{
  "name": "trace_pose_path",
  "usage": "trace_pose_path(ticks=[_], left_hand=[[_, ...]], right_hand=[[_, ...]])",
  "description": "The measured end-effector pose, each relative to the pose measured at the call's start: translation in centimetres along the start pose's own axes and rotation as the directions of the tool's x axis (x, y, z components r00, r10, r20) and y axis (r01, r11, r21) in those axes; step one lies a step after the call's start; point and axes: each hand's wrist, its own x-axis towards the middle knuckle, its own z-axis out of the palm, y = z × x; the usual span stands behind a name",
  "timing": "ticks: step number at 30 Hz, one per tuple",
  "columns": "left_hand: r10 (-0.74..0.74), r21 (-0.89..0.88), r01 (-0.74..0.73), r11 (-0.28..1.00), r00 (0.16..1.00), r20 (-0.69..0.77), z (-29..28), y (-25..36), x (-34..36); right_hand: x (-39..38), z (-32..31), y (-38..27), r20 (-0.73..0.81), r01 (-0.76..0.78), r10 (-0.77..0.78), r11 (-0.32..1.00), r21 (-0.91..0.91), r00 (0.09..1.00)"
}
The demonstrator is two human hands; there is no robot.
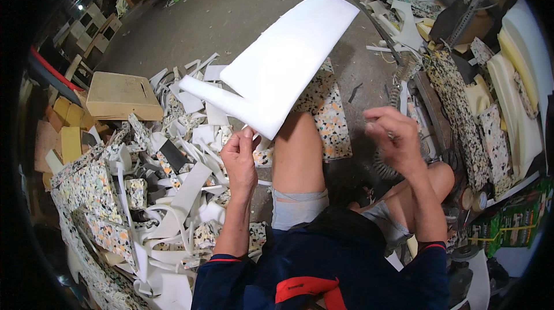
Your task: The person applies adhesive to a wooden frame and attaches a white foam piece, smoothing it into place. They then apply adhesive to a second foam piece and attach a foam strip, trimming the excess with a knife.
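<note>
My left hand [239, 151] is closed on the lower corner of a white foam sheet [288, 50], pinching it between thumb and fingers. The sheet rises up and to the right above my knee. A narrow strip at its lower left stands apart from the main panel and joins it near the held corner. To the right, my right hand [395, 137] is raised in the air, away from the sheet. Its fingers are loosely bent and apart from the thumb, and nothing shows between them. Below the sheet lies a speckled foam slab [334, 119] on the floor.
White foam offcuts [184, 194] and speckled foam pieces [92, 194] heap up at my left. A tan foam block [124, 96] sits behind them. Curved foam panels [513, 102] stand at the right, near a coiled hose [398, 91] and a green package [513, 220].
</note>
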Motion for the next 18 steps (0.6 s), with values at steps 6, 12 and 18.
trace_pose_path(ticks=[6, 12, 18], left_hand=[[0.079, 0.141, -0.064, 0.988, 0.992, -0.099, -0.7, 0.1, -1.4], [-0.042, 0.344, 0.048, 0.938, 0.999, -0.025, -1.2, -1.2, -3.3], [0.086, 0.371, -0.051, 0.927, 0.993, -0.080, 0.0, -2.0, -3.6]], right_hand=[[2.3, 7.5, -2.1, 0.011, 0.234, -0.233, 0.971, -0.047, 0.972], [4.2, 10.9, -2.6, 0.166, 0.342, -0.309, 0.910, -0.235, 0.936], [5.9, 10.8, -4.4, 0.258, 0.384, -0.326, 0.895, -0.226, 0.910]])
